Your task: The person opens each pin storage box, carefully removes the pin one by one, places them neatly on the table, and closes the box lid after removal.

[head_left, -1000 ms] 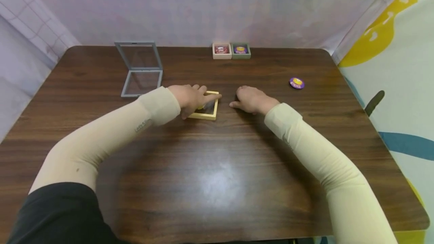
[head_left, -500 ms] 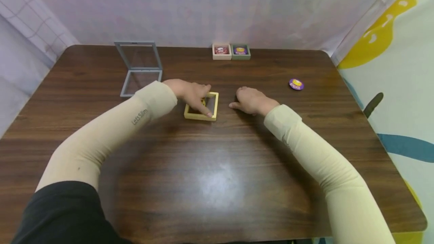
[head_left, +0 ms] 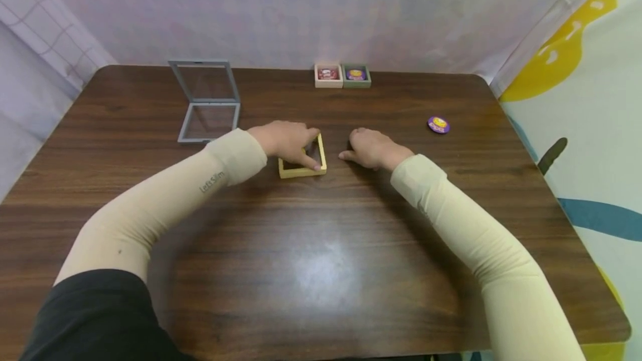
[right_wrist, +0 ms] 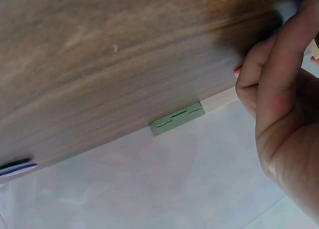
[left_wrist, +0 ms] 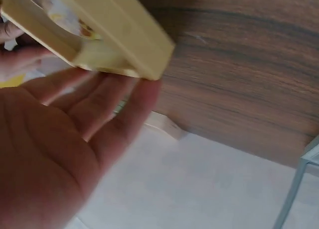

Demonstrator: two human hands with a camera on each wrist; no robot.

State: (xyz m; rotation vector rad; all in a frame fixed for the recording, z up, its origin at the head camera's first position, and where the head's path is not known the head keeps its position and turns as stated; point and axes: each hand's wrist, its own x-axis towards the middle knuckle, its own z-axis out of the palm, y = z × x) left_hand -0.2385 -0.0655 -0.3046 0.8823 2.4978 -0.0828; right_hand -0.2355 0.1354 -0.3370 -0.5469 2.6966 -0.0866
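the left hand (head_left: 288,142) grips the yellow tray (head_left: 302,172) from above. its thumb reaches across to the tray's near right corner and the index finger to the far right one; the left wrist view shows the other fingertips against the far edge, tips to the wall. the fingers are spread about as wide as the tray. inside, partly hidden by the hand, is a round patterned piece (left_wrist: 88,30) with yellow and red on it. the tray is in the middle of the table (head_left: 321,227), towards the back; whether it is lifted a little, i cannot tell.

the right hand (head_left: 373,148) rests near the tray, just to its right and not touching it. its fingers are curled under, with the thumb out towards the tray; i cannot tell if anything is inside them.

both forearms wear cream sleeves (head_left: 481,244).

further out, a purple badge (head_left: 438,125) lies to the right of the right hand. behind the hands, the pink box (head_left: 329,84) and the green box (head_left: 356,84) stand side by side at the back edge, touching, each with a badge inside. to the left stands a grey frame (head_left: 214,101), hinged open, with clear panels. a pale curtain (head_left: 301,15) hangs behind the table.
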